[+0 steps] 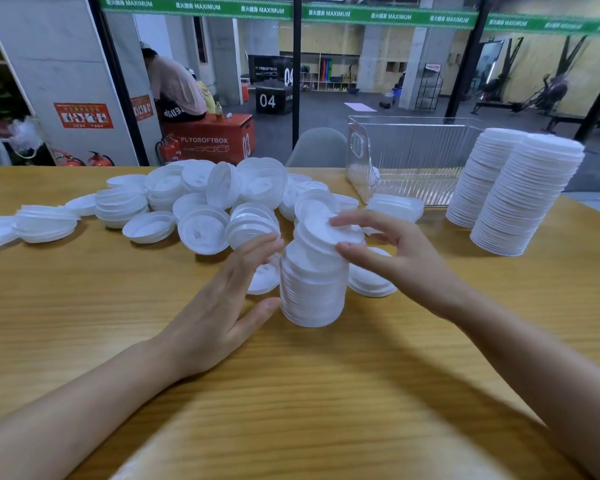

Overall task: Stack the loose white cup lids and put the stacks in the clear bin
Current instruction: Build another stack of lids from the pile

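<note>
Capping a half-built stack (312, 292) of white lids, centre of frame.

Flat-fingered left hand (222, 299) spread against the stack's left side, thumb low near the base; right hand (395, 251) pinching the tilted top lid (321, 232) between thumb and fingertips. Loose lids (201, 230) heaped across the middle left of the table (291, 393); clear bin (413, 157) at upper right, two tall stacks (513, 195) standing just right of it. Probably feather-light, thin, springy plastic, slick and apt to skew or topple. Best taken by the rims; for the lift, clasped round the sides, low and high, with gentle pressure.
</note>
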A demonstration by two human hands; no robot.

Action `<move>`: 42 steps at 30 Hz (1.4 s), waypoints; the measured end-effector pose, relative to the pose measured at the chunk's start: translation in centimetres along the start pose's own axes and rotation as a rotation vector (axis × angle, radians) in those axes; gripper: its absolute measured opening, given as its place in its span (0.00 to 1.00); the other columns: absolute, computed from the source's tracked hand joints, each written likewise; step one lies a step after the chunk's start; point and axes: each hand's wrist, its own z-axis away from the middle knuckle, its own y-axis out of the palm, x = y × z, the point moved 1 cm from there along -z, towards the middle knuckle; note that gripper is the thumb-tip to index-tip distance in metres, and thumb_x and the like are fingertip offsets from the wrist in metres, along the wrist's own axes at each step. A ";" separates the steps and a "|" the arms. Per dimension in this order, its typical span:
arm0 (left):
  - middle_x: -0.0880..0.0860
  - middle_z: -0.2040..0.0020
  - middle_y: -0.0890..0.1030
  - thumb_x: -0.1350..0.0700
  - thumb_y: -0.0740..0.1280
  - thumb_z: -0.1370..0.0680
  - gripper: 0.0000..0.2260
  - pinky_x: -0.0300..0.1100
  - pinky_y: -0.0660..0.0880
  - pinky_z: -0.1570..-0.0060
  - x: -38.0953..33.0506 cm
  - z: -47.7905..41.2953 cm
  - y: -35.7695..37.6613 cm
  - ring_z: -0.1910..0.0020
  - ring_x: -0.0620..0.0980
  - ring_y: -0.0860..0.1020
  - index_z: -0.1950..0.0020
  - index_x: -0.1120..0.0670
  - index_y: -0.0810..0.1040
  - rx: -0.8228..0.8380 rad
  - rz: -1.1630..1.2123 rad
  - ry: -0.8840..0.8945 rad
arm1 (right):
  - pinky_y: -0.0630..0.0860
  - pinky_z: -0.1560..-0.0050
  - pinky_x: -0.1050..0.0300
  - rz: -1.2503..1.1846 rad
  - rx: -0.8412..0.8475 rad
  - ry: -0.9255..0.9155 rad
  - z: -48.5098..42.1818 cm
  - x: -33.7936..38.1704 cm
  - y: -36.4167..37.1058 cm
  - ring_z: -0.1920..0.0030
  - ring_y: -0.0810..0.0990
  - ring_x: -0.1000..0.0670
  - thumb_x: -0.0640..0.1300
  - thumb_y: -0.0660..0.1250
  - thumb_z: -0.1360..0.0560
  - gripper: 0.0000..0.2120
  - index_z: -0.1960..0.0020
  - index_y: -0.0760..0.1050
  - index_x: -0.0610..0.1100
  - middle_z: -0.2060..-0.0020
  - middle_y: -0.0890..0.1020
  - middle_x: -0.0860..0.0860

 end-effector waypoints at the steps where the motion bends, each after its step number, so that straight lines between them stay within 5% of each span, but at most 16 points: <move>1: 0.44 0.24 0.60 0.47 0.61 0.20 0.28 0.41 0.65 0.30 0.0 0.0 0.0 0.26 0.47 0.65 0.23 0.38 0.52 -0.007 0.001 -0.002 | 0.67 0.32 0.55 0.010 0.021 -0.005 -0.1 0.1 0.5 0.34 0.73 0.59 0.62 0.68 0.30 0.20 0.41 0.79 0.57 0.41 0.80 0.63; 7: 0.46 0.23 0.59 0.44 0.59 0.19 0.26 0.44 0.67 0.31 0.2 0.0 0.0 0.27 0.47 0.66 0.23 0.39 0.53 0.013 -0.001 0.002 | 0.64 0.38 0.69 0.021 0.037 -0.007 0.0 -0.5 1.7 0.35 0.72 0.61 0.60 0.70 0.30 0.18 0.42 0.79 0.57 0.41 0.79 0.66; 15: 0.44 0.23 0.59 0.43 0.57 0.18 0.23 0.44 0.68 0.32 0.2 0.0 0.0 0.27 0.47 0.67 0.23 0.41 0.56 0.046 -0.018 0.013 | 0.64 0.39 0.71 0.031 0.056 -0.012 0.4 -0.8 1.9 0.34 0.72 0.58 0.63 0.68 0.32 0.20 0.42 0.79 0.59 0.41 0.79 0.67; 29: 0.42 0.23 0.60 0.45 0.58 0.18 0.23 0.46 0.69 0.33 0.1 0.0 0.0 0.28 0.47 0.67 0.24 0.40 0.58 0.070 -0.017 -0.007 | 0.66 0.33 0.65 0.082 0.014 -0.032 0.4 -1.5 -0.7 0.32 0.70 0.61 0.63 0.66 0.29 0.25 0.34 0.74 0.59 0.36 0.76 0.66; 35: 0.42 0.24 0.60 0.42 0.56 0.18 0.23 0.44 0.70 0.34 0.0 0.0 0.0 0.28 0.46 0.67 0.24 0.38 0.57 0.069 -0.016 0.000 | 0.65 0.32 0.55 0.376 0.015 0.068 2.4 -6.2 -1.8 0.35 0.69 0.54 0.64 0.70 0.29 0.25 0.35 0.73 0.58 0.36 0.75 0.60; 42: 0.42 0.24 0.60 0.41 0.56 0.18 0.22 0.43 0.69 0.35 0.1 0.0 0.0 0.29 0.46 0.68 0.24 0.39 0.57 0.069 -0.012 0.003 | 0.63 0.35 0.58 0.513 0.058 0.081 2.1 -7.0 -2.2 0.35 0.66 0.54 0.60 0.71 0.30 0.26 0.33 0.72 0.58 0.37 0.72 0.62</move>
